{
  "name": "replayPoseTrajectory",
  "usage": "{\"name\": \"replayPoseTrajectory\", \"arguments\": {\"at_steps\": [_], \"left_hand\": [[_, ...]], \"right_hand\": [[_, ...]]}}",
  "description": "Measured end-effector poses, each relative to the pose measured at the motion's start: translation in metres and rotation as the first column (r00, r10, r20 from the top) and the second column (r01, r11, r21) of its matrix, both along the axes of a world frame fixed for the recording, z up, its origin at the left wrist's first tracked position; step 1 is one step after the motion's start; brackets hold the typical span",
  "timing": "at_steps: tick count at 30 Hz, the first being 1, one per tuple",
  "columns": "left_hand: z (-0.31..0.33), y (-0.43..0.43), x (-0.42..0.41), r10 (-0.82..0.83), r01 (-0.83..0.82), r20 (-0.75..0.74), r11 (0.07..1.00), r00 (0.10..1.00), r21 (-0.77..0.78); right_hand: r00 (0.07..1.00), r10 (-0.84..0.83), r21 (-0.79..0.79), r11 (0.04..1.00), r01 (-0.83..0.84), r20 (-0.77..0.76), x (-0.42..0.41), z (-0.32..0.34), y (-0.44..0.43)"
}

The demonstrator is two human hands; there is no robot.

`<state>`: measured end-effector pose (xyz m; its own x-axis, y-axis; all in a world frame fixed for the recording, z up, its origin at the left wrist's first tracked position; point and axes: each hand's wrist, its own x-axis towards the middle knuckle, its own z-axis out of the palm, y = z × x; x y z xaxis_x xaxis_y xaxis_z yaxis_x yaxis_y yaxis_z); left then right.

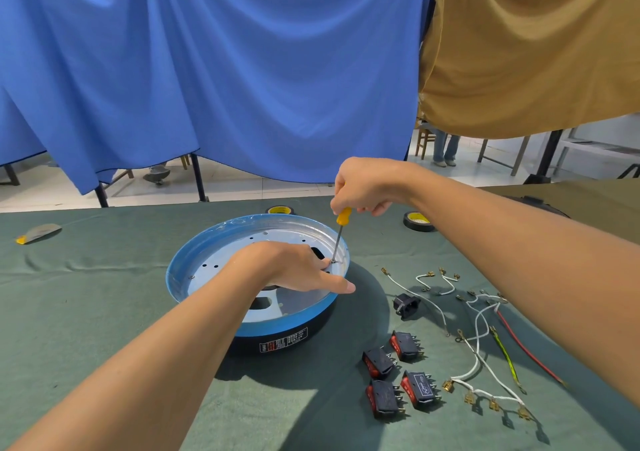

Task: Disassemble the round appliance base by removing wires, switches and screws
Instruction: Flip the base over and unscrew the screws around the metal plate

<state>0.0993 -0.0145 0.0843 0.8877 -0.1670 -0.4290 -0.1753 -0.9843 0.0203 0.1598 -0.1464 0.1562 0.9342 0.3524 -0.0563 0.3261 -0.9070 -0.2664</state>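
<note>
- The base (180, 272) sat mid-frame on the green cloth (86, 312), open side up, with a blue rim around a pale metal plate full of holes.
- From my end, the left hand (294, 267) lay on the right side of that plate. Its fingers were fairly straight and reached toward the screw (333, 261), and its thumb stretched out over the rim. It gripped nothing I could see.
- The right hand (363, 187) was closed round the yellow handle of the screwdriver (341, 232), held nearly upright with its tip on the screw just inside the right rim.
- A black socket (405, 304) lay just right of the base.
- Four black-and-red switches (398, 374) were clustered at lower right.
- Loose wires (485, 339) in white, red and yellow-green were spread further right.
- Two tape rolls (417, 221) lay behind the base.
- A scraper (38, 233) lay at the left edge.
- A blue curtain (207, 69) and a tan curtain (519, 52) hung across the top.
</note>
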Motion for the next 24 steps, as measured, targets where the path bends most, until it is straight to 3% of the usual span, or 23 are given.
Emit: {"name": "replayPoseTrajectory", "arguments": {"at_steps": [5, 14, 20, 24], "left_hand": [[0.0014, -0.0007, -0.0003, 0.004, -0.004, -0.006, 1.000, 1.000, 0.001], [0.0046, -0.0007, -0.0054, 0.000, 0.000, 0.008, 1.000, 1.000, 0.016], [0.0042, -0.0011, -0.0058, -0.005, 0.005, 0.002, 1.000, 1.000, 0.011], [0.0042, -0.0007, -0.0060, -0.004, 0.004, 0.006, 1.000, 1.000, 0.005]], "right_hand": [[0.993, -0.008, -0.201, 0.979, 0.032, 0.119, -0.0030, 0.0041, -0.0004], [0.997, 0.050, -0.011, 0.999, -0.051, -0.054, -0.0017, 0.0071, -0.0038], [0.996, 0.007, -0.116, 0.993, 0.003, 0.084, -0.0006, 0.0026, 0.0001], [1.000, 0.020, -0.022, 1.000, -0.019, 0.012, -0.0006, 0.0031, -0.0026]]}}
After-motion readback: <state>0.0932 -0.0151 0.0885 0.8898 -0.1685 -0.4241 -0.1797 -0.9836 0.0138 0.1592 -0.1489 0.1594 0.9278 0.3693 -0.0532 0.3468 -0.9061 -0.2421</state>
